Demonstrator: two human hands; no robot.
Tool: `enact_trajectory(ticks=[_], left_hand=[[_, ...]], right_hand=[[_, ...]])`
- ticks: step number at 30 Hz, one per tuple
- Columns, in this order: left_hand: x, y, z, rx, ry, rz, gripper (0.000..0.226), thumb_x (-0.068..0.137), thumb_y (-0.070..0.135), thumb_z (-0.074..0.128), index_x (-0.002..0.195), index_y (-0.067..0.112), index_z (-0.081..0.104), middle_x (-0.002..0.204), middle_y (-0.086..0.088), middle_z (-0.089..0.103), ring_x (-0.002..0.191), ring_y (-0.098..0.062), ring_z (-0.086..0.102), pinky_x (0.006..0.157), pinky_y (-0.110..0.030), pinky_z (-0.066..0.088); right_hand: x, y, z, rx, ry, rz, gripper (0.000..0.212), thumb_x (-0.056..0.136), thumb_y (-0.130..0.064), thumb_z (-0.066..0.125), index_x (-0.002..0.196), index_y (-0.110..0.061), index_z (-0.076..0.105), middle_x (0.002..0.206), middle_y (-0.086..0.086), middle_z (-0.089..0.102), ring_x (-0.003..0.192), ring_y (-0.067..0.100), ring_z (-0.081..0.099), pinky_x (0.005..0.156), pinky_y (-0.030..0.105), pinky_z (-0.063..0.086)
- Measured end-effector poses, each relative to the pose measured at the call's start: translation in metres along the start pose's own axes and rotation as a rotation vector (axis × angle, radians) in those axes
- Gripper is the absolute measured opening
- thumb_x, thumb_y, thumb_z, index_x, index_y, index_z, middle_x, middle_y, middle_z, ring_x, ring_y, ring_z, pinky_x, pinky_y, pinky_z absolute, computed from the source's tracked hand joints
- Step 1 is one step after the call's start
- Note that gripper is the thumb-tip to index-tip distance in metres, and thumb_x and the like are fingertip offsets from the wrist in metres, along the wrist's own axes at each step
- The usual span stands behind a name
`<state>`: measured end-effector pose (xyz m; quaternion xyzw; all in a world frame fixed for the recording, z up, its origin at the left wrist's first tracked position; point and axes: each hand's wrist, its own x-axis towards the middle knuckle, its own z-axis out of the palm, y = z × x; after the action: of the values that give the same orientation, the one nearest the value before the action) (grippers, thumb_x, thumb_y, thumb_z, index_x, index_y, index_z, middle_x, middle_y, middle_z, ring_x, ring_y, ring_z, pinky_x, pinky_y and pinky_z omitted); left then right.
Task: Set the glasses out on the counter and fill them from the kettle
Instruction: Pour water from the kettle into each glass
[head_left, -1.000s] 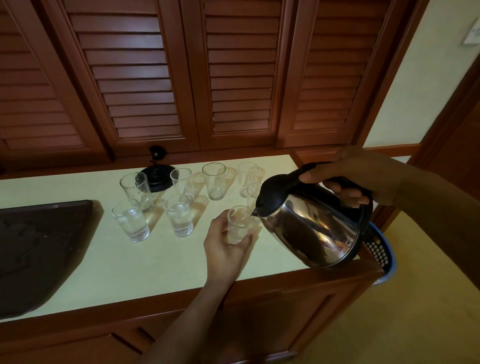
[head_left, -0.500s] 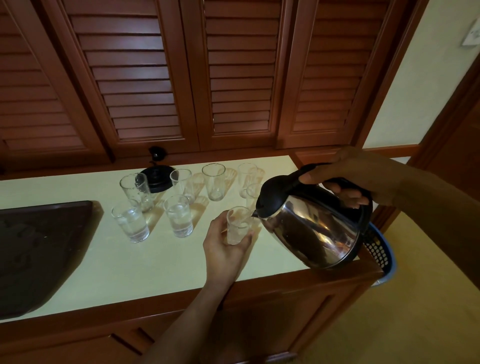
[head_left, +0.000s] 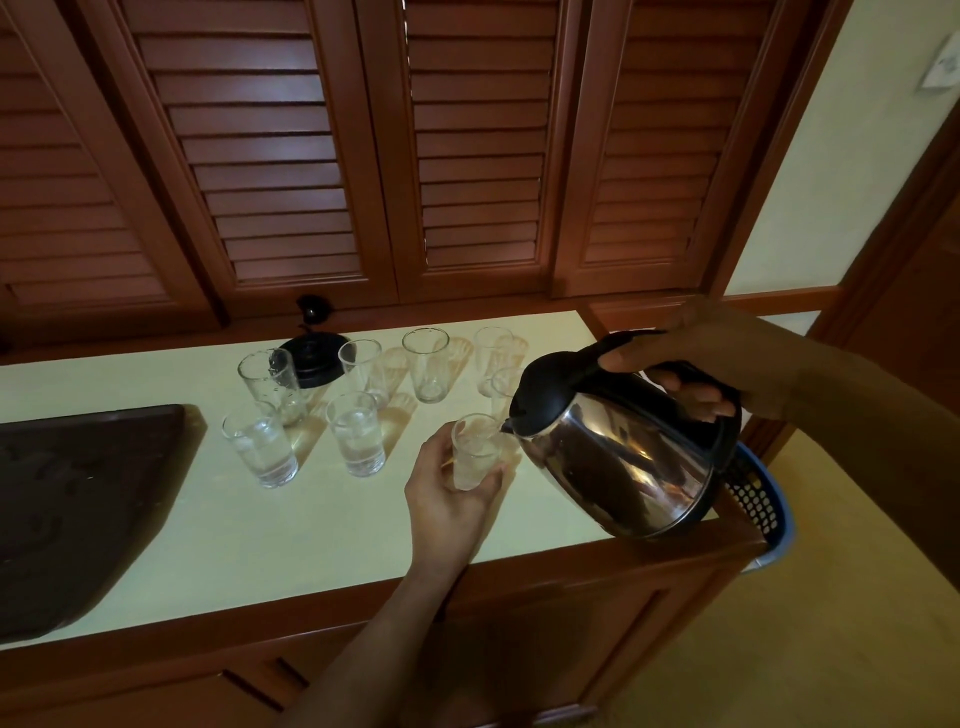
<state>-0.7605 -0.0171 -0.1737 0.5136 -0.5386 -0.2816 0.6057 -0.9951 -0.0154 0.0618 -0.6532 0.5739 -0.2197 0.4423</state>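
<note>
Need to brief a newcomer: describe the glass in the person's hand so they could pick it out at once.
On the pale counter below the louvred doors stands a cluster of clear glasses. At its front right, beside the tilted steel kettle, is the glass. It alone is gripped by the left hand, with its rim at the kettle's spout.

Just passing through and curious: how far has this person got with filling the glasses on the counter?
Done: the glasses are set out on the counter, and two front glasses already hold water. In hand: the left hand grips a third glass while the right hand tilts the kettle at its rim. Left: the back-row glasses look empty.
</note>
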Motion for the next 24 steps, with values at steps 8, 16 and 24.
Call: enact_trajectory(ticks=[8,16,24], left_hand=[[0.006,0.002,-0.001,-0.021,0.069,-0.067,0.061,0.077,0.01,0.092,0.127,0.029,0.065,0.122,0.016,0.07,0.112,0.005,0.065,0.088,-0.008,0.051],[0.035,0.002,-0.002,0.036,0.034,-0.143,0.062,0.079,0.012,0.091,0.131,0.027,0.059,0.117,0.025,0.064,0.107,0.006,0.063,0.091,-0.021,0.055],[0.052,-0.009,0.001,0.105,0.036,-0.157,0.068,0.083,0.014,0.088,0.142,0.021,0.056,0.124,0.012,0.066,0.109,-0.006,0.065,0.089,-0.018,0.053]], right_hand=[[-0.006,0.059,0.008,0.305,0.149,-0.058,0.046,0.086,-0.028,0.069,0.046,-0.012,0.054,0.037,0.003,0.043,0.028,0.015,0.036,0.039,0.022,0.036],[-0.008,0.136,0.026,0.595,0.426,-0.159,0.047,0.091,-0.026,0.064,0.047,-0.013,0.05,0.036,0.003,0.039,0.029,0.018,0.033,0.047,0.029,0.034],[0.006,0.176,0.012,0.666,0.469,-0.237,0.043,0.086,-0.032,0.065,0.052,-0.012,0.05,0.039,0.003,0.041,0.033,0.02,0.036,0.051,0.033,0.032]])
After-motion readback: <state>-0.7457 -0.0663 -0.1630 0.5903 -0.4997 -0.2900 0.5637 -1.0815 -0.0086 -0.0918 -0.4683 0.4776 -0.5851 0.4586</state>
